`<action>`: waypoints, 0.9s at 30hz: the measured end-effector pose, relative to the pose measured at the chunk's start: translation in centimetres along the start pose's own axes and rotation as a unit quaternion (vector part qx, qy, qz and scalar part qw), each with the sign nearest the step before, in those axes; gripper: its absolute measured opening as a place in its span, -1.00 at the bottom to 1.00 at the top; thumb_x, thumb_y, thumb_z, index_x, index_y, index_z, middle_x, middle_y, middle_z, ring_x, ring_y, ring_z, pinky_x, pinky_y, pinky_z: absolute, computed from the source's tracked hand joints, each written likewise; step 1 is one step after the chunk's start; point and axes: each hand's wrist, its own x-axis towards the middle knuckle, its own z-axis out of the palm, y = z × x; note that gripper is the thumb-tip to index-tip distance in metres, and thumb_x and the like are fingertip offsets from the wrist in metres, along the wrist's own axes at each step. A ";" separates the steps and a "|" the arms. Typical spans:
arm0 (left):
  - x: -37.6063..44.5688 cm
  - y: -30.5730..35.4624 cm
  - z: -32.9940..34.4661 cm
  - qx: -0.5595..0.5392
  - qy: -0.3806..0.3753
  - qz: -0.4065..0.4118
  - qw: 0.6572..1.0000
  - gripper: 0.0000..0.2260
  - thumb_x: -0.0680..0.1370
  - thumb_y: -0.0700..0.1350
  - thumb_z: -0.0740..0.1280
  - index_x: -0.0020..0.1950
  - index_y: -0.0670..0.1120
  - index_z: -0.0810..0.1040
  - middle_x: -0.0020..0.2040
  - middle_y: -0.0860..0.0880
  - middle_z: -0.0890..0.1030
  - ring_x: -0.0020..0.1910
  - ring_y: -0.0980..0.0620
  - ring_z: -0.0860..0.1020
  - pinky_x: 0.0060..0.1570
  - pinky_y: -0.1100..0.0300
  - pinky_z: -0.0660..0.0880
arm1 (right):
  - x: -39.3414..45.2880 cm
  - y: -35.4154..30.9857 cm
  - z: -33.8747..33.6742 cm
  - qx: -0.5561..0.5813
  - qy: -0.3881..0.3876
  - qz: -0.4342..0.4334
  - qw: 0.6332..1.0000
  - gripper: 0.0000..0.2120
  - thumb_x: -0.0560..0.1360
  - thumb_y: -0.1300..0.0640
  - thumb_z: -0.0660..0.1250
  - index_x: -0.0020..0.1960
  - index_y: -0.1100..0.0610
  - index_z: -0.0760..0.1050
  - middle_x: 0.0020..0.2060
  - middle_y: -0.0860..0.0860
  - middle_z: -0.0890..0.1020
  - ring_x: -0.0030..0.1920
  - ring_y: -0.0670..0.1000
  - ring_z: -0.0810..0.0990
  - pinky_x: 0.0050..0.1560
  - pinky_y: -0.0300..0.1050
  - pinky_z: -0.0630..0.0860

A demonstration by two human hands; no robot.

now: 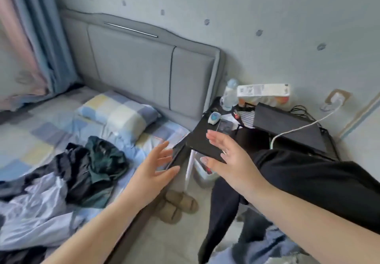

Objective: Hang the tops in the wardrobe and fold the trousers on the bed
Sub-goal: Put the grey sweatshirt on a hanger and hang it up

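Hands: left hand (158, 166) and right hand (224, 154) spread, grasping nothing, mid-frame.
Black garment (304, 179): draped over right forearm, freeing fingers.
Clothes pile (82, 169): lower left on bed (41, 132).

The bed (61, 124) stretches away to the left of my left hand (156, 167), under a checked sheet. On it, left of that hand, lies a heap of clothes (67, 173), dark green, black and pale lilac, with a checked pillow (117, 113) beyond. Below my hands, tan slippers (174, 204) sit on the floor (164, 243). Past my right hand (228, 157), the black bedside table (203, 140) carries a phone (224, 126).
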 end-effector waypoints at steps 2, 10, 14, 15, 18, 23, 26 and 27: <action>-2.3 -2.6 -6.4 0.011 0.058 -0.048 0.997 -0.50 0.49 -0.23 0.40 0.28 0.19 0.33 0.20 0.12 0.52 0.21 0.22 0.49 0.12 0.31 0.43 | 1.9 -0.3 6.6 0.026 -0.052 0.005 0.998 -0.51 0.35 -0.06 0.46 0.22 -0.26 0.39 0.23 -0.34 0.47 0.27 -0.36 0.39 0.11 -0.55 0.31; -12.2 -8.4 -22.0 0.042 0.228 -0.176 0.957 -0.51 0.52 -0.22 0.37 0.40 0.02 0.31 0.25 0.02 0.49 0.22 0.10 0.49 -0.07 0.45 0.47 | 5.7 -0.4 26.8 0.064 -0.230 0.023 0.971 -0.55 0.41 0.08 0.46 0.18 -0.23 0.37 0.17 -0.35 0.46 0.18 -0.45 0.40 0.02 -0.61 0.31; -18.2 -10.1 -26.0 0.012 0.328 -0.228 0.917 -0.56 0.52 -0.23 0.37 0.33 0.07 0.33 0.26 -0.01 0.50 0.20 0.08 0.51 0.08 0.29 0.47 | 5.7 -1.0 35.0 0.048 -0.339 0.022 0.939 -0.53 0.43 0.07 0.46 0.25 -0.18 0.36 0.20 -0.31 0.46 0.20 -0.38 0.39 -0.03 -0.63 0.31; -19.2 -10.3 -26.5 0.006 0.347 -0.239 0.907 -0.56 0.53 -0.22 0.37 0.33 0.06 0.34 0.25 -0.01 0.51 0.17 0.10 0.53 0.06 0.31 0.47 | 5.5 -1.2 36.5 0.045 -0.361 0.020 0.931 -0.52 0.43 0.06 0.46 0.27 -0.17 0.36 0.20 -0.31 0.46 0.21 -0.37 0.39 -0.04 -0.64 0.30; -22.7 -10.9 -27.8 -0.013 0.412 -0.262 0.873 -0.57 0.52 -0.19 0.38 0.35 0.04 0.37 0.24 0.03 0.52 0.12 0.20 0.54 0.00 0.39 0.45 | 5.2 -2.1 41.2 0.038 -0.427 0.011 0.904 -0.53 0.43 0.02 0.45 0.25 -0.24 0.36 0.16 -0.42 0.45 0.18 -0.46 0.37 -0.06 -0.62 0.31; -26.6 -11.4 -29.1 -0.033 0.502 -0.302 0.810 -0.57 0.54 -0.18 0.36 0.39 -0.03 0.39 0.26 0.03 0.52 0.19 0.13 0.52 0.12 0.27 0.42 | 4.6 -3.7 48.1 0.035 -0.523 -0.003 0.852 -0.52 0.45 0.02 0.43 0.32 -0.16 0.37 0.22 -0.33 0.46 0.25 -0.36 0.38 0.01 -0.50 0.32; -27.4 -12.0 -29.6 -0.047 0.542 -0.318 0.776 -0.59 0.54 -0.19 0.36 0.37 -0.05 0.40 0.24 0.02 0.52 0.18 0.11 0.53 0.12 0.24 0.43 | 4.8 -3.9 51.2 0.028 -0.560 0.000 0.828 -0.52 0.45 0.02 0.44 0.30 -0.16 0.36 0.20 -0.32 0.46 0.23 -0.33 0.40 0.03 -0.51 0.31; -27.5 -12.2 -29.8 -0.053 0.556 -0.323 0.764 -0.60 0.54 -0.18 0.36 0.36 -0.05 0.41 0.24 0.02 0.52 0.17 0.11 0.54 0.12 0.24 0.44 | 5.0 -3.8 52.3 0.025 -0.572 0.005 0.820 -0.54 0.44 0.02 0.44 0.27 -0.19 0.36 0.18 -0.34 0.46 0.21 -0.34 0.40 0.05 -0.49 0.30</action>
